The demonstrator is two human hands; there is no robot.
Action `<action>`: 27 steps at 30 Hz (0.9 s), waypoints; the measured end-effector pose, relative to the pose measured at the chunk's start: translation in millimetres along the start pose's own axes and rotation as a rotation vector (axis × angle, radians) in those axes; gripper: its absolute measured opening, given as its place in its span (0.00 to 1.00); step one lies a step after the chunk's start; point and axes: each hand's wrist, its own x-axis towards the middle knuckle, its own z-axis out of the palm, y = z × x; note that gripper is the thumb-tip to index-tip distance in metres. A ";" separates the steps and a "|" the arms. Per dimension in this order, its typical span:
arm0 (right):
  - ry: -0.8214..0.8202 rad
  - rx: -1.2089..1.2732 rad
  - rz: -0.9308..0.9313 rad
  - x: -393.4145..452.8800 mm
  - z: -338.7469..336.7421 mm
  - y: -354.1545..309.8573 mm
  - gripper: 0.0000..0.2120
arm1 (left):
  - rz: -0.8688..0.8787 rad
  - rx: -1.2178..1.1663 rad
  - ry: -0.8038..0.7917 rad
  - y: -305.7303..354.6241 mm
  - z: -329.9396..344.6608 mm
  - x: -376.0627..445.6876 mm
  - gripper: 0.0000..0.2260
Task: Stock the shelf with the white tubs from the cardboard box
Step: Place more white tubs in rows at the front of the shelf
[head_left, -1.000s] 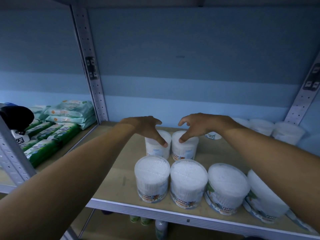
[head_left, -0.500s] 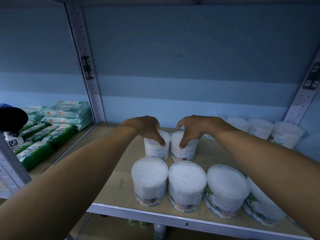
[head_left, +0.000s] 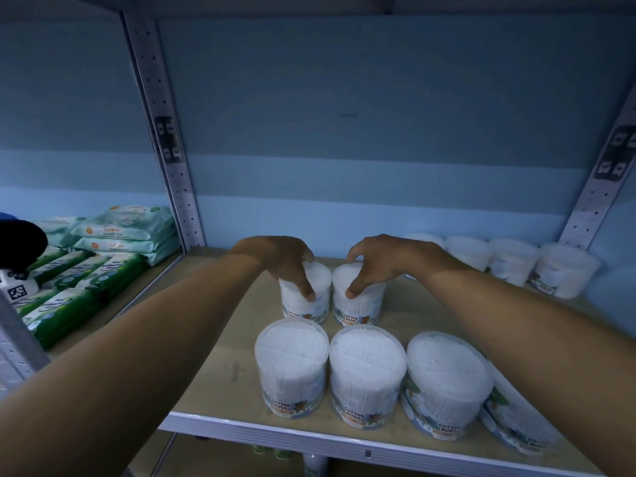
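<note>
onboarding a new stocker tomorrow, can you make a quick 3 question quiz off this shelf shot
1. True or false: the left hand and the right hand each grip a separate white tub.
2. Which word pair is printed on the front tubs? A) cotton buds B) wet wipes C) baby powder
3. What lies in the bay to the left of the upright post?

Key
1. True: the left hand grips the left tub, the right hand the right tub, both standing on the shelf.
2. A
3. Stacked soft packs, green and pale.
</note>
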 end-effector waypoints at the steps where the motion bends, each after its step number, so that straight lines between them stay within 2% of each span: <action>1: 0.002 0.005 -0.002 1.7 1.6 0.1 0.39 | 0.000 0.001 0.008 -0.1 0.6 1.3 0.43; 7: -0.021 -0.004 -0.015 7.0 -0.6 2.5 0.37 | -0.062 -0.037 0.063 5.3 4.7 7.0 0.39; 27: -0.016 -0.011 -0.009 1.9 3.7 -0.1 0.39 | -0.063 -0.086 0.059 -0.2 6.8 3.6 0.43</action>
